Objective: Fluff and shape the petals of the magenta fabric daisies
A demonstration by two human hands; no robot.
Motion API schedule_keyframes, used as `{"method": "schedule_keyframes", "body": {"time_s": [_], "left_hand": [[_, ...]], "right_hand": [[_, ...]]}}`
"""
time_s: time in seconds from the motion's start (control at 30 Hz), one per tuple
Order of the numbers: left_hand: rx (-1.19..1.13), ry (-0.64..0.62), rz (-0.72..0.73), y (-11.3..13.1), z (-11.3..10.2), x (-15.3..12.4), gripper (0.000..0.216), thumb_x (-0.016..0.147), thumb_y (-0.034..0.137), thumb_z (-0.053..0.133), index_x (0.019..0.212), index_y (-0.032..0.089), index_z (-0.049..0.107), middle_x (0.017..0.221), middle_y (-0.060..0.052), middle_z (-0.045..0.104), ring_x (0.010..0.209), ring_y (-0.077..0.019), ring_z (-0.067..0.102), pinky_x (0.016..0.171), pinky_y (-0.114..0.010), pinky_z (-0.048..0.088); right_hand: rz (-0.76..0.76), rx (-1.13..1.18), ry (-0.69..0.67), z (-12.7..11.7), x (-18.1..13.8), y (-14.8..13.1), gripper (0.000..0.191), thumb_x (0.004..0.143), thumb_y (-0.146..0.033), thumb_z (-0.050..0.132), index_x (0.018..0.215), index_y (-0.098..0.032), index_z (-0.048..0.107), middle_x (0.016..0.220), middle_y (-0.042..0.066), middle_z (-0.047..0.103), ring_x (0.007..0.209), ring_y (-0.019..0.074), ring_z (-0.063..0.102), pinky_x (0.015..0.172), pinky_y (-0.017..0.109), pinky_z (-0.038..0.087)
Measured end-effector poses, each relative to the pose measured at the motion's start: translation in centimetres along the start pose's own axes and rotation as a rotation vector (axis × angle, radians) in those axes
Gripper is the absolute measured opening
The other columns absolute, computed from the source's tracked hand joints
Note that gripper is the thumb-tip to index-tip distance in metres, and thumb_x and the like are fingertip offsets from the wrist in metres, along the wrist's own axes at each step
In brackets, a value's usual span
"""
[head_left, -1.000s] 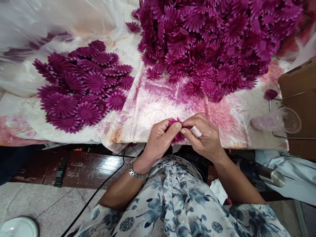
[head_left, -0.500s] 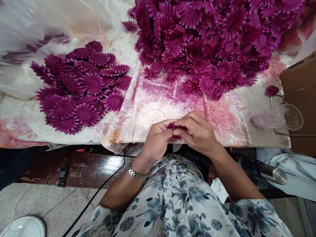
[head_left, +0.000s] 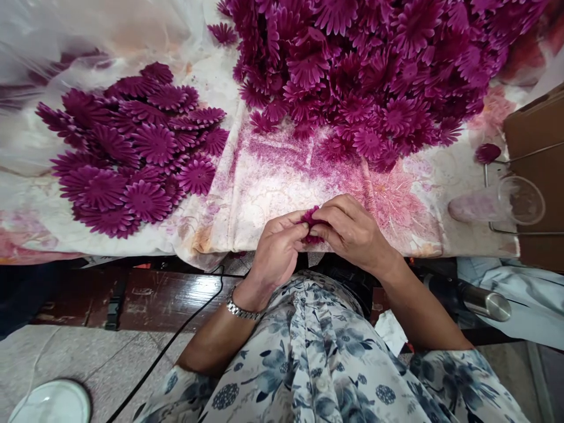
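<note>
A small purple fabric flower point(head_left: 311, 223) is pinched between both my hands at the table's near edge. My left hand point(head_left: 279, 249), with a metal watch on the wrist, closes its fingers on the flower from the left. From the right, my right hand point(head_left: 352, 232) covers most of the flower with its fingertips. A big heap of the same purple flowers point(head_left: 361, 70) lies at the far right of the table. Flat purple flowers are spread in a smaller pile point(head_left: 132, 153) at the left.
A stained floral cloth point(head_left: 282, 176) covers the table. Clear plastic sheeting point(head_left: 66, 35) lies at the far left. A cardboard box point(head_left: 535, 176) with a wire frame and a clear cup point(head_left: 520, 200) stands at the right. A black cable point(head_left: 176, 341) and a white dish point(head_left: 53, 402) are below.
Both hands have closed more tightly round the flower, so less of it shows. The view has shifted slightly, with the piles sitting higher in the picture.
</note>
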State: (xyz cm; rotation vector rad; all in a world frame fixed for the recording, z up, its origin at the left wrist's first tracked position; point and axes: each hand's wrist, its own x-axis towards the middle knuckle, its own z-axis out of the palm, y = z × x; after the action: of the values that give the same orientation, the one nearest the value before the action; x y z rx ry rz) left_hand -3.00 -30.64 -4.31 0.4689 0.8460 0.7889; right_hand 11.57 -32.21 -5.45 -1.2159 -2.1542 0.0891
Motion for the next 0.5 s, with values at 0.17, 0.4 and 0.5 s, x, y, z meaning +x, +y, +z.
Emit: {"method": "schedule_keyframes", "body": {"time_s": [0.17,0.4,0.5], "left_hand": [[0.021,-0.042,0.066,-0.16,0.24,-0.13,0.014,0.062,0.012,0.066,0.076,0.012,0.070,0.067,-0.002,0.066,0.064,-0.0111,0.059,0.066,-0.023,0.048],[0.053,-0.005,0.144,-0.69,0.23,0.19,0.014,0.061,0.023,0.073,0.072,0.014,0.071,0.065,-0.001,0.065,0.064,-0.0122,0.057,0.068,-0.025,0.046],[0.066,0.027,0.182,-0.55,0.21,0.41,0.009,0.060,0.021,0.073,0.066,0.014,0.070,0.061,0.000,0.063,0.062,-0.0110,0.055,0.067,-0.023,0.044]], "right_hand": [[-0.027,-0.039,0.093,0.36,-0.09,0.11,0.008,0.086,-0.014,0.050,0.084,-0.019,0.055,0.074,0.003,0.058,0.071,0.0143,0.052,0.066,0.029,0.048],[0.048,-0.007,0.181,0.90,-0.16,-0.26,0.015,0.085,-0.009,0.045,0.089,-0.018,0.056,0.073,0.005,0.060,0.071,0.0147,0.054,0.065,0.028,0.049],[0.098,0.010,0.209,0.69,0.09,-0.39,0.016,0.085,-0.008,0.044,0.085,-0.018,0.056,0.069,0.003,0.058,0.067,0.0134,0.054,0.061,0.026,0.048]]}}
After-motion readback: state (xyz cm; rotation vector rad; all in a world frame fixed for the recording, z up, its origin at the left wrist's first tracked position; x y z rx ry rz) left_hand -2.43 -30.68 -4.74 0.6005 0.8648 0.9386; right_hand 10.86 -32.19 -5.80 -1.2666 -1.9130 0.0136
